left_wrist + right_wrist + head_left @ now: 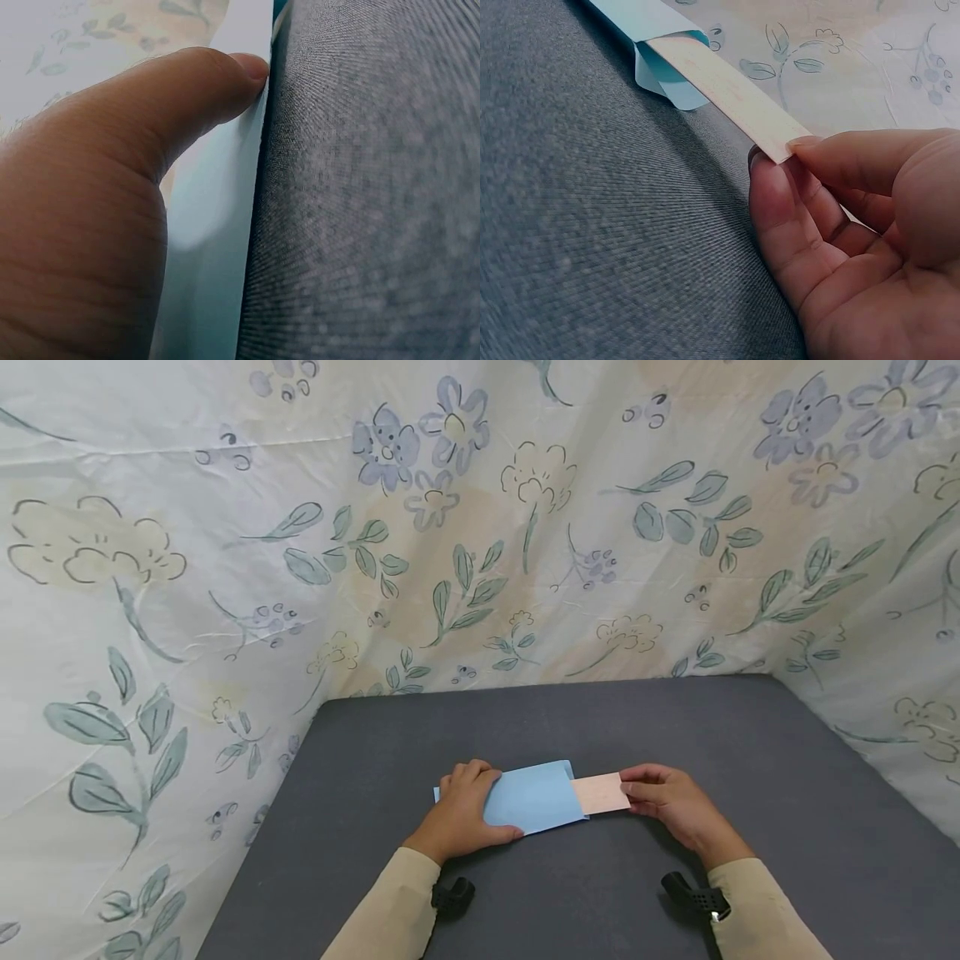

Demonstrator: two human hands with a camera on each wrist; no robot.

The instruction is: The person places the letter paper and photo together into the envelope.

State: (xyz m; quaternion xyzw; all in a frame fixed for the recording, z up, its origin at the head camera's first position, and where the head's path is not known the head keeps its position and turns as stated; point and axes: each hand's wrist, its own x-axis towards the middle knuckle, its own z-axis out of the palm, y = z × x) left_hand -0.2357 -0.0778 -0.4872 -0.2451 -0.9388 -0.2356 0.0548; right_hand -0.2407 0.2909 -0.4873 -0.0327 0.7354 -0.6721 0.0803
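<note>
A light-blue paper envelope [534, 797] lies over the dark grey table, its mouth towards the right. My left hand [468, 810] holds it across its left part, the thumb along the near edge and the fingers at the far edge. In the left wrist view the thumb tip meets the edge of the blue paper [217, 217]. From the mouth sticks out a pale pink card [602, 794]; its other end is hidden inside. My right hand [670, 802] pinches the card's outer end between thumb and fingers. The right wrist view shows the card [731, 94] slightly raised off the table.
The dark grey tabletop [375, 735] reaches to a floral cloth [480, 568] hanging behind and at both sides. A black wrist device [453, 897] is on the left wrist, another black device [693, 897] on the right.
</note>
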